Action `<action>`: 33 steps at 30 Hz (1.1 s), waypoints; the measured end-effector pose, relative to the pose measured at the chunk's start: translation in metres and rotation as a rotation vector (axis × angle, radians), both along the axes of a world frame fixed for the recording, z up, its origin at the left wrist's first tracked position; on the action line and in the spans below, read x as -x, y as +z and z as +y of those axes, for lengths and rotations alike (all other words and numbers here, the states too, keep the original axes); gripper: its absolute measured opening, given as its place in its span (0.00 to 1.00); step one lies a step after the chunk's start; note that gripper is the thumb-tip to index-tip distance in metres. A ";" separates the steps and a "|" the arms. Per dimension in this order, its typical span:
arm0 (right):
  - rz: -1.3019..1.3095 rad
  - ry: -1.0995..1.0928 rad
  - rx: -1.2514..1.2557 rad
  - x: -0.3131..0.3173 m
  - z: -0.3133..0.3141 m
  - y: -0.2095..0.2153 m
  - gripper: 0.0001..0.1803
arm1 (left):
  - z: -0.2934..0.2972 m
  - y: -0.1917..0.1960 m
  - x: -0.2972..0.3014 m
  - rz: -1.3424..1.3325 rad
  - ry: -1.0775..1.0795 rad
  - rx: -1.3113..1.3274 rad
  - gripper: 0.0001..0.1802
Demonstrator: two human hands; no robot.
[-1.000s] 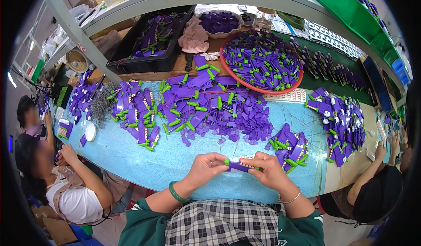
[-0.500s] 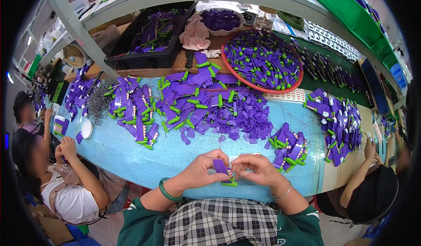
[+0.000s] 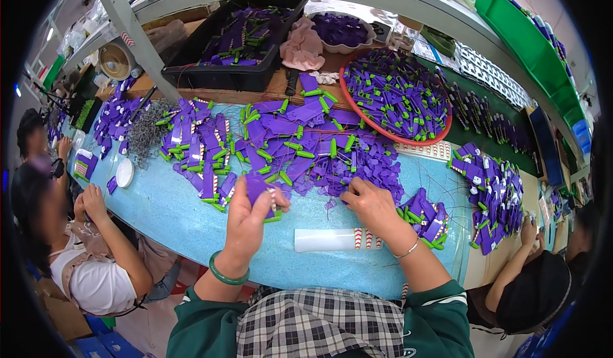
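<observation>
Step in hand: a purple piece (image 3: 257, 185) is held up in the left hand (image 3: 248, 220) while the right hand (image 3: 372, 206) reaches into the purple heap (image 3: 332, 160).
Fingers: left pinched on the piece; right curled onto loose parts, perhaps gripping one, though this is unclear.
Next move: a matching part would need lifting and aligning.
Piece: flat, purple, green-tipped, above the blue table (image 3: 191, 224).
</observation>
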State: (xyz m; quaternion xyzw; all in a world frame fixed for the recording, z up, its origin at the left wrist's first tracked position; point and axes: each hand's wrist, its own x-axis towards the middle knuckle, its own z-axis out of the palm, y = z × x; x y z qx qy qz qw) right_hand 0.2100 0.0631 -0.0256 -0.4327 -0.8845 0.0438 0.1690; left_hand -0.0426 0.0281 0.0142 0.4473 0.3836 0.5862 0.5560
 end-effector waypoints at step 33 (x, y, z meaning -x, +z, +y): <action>0.862 -0.277 0.555 0.005 -0.082 0.006 0.05 | -0.037 -0.043 -0.074 0.504 -0.680 0.124 0.13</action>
